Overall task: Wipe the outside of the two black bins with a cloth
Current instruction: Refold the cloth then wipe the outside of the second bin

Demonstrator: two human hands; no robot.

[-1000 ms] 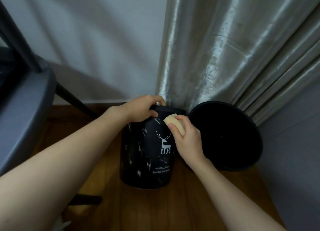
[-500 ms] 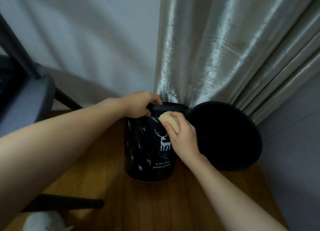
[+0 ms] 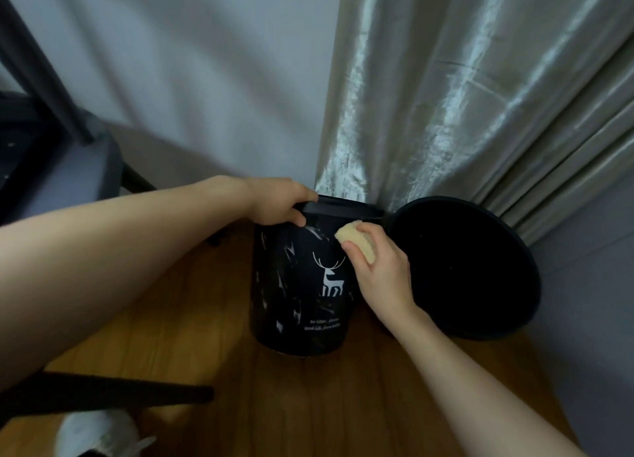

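Only writing I can spot is on the deer-print black bin (image 3: 298,285): two small white script lines low on its side, under the white deer drawing. Second line starts "Good Life"; the rest is too blurry to read.

The deer bin (image 3: 302,285) stands upright on the floor (image 3: 308,405). Behind it hangs the curtain (image 3: 463,96), with the wall (image 3: 206,79) behind and to its left. Just to its right, touching or nearly so, is the second bin (image 3: 463,271). The left hand (image 3: 281,203) grips the deer bin's rim on its left side. The right hand (image 3: 380,271) presses the cloth (image 3: 355,240) against its upper right side. The chair (image 3: 51,168) is well to its left.
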